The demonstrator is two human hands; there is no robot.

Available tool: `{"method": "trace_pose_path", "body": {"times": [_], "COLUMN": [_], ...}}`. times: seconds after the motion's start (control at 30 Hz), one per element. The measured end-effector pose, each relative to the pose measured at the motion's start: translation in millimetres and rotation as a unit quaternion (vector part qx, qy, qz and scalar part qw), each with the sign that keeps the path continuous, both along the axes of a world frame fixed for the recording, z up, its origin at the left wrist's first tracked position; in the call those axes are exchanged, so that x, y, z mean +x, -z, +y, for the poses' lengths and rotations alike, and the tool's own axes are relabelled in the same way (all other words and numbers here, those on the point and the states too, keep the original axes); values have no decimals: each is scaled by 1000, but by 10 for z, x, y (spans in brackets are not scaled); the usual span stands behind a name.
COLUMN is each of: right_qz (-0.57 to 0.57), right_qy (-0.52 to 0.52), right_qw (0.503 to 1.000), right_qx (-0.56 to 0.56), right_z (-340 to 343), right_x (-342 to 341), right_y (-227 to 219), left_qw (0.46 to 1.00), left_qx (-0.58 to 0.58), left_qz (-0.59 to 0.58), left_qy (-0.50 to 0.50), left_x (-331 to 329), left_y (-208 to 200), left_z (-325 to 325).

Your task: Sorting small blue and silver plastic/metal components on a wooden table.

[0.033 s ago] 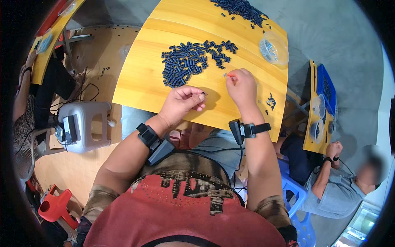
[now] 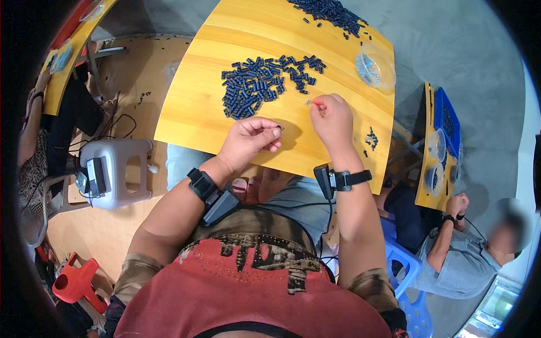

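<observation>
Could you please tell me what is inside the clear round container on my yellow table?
Inside the clear container, many small pale-blue pieces are visible, gathered toward its left side. They cover whatever lies beneath them, so I cannot tell if anything else is there.

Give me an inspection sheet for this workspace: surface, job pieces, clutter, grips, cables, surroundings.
Surface: yellow wood-grain tabletop.
Job pieces: near pile of short dark cylinders; far pile of dark pieces; clear plastic bowl holding small light-blue bits.
Clutter: small dark scatter toward the table's right edge.
Left grip: fingertips pinching a tiny dark piece, detail unclear.
Right grip: pinching something red-orange, mostly hidden.
Cables: black cable hanging from the right wrist strap.
Surroundings: pale gray stool and red stool, left; seated co-worker in gray shirt, right.
</observation>
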State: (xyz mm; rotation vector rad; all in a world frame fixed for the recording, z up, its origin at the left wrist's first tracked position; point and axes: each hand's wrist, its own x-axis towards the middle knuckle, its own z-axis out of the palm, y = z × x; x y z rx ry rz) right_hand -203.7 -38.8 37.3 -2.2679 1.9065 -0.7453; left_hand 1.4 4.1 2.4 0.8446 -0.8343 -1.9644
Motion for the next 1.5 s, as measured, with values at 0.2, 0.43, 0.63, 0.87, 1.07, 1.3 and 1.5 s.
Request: {"method": "trace_pose_path", "body": {"times": [0.2, 0.43, 0.63, 0.87, 1.07, 1.3, 1.5], "right_qz": [-236, -397, -355, -334, -304, -317, -313], "right_qy": [15, -4, -62, -74, -73, -54, -36], "right_qw": [970, 903, 918, 927, 940, 936, 931], "right_qx": [60, 162, 165, 157, 136, 141, 185], "right_z": [384, 715, 860, 982, 1011, 1042, 1034], "right_x": [116, 188, 223, 271, 321, 345, 339], "right_y": [-163, -184, -239, -235, -286, -285, -298], "left_qw": [999, 990, 983, 977, 969, 963, 926], "left_qx": [-22, -97, -120, -163, -203, -215, -295], "left_qz": [-23, -100, -114, -116, -130, -157, -234], "left_qy": [3, 20, 77, 68, 60, 48, 25], "left_x": [-13, -23, 0, 55, 97, 66, 70], "left_y": [49, 39, -100, -163, -171, -198, -241], "left_z": [29, 97, 185, 270, 318, 358, 356]}}
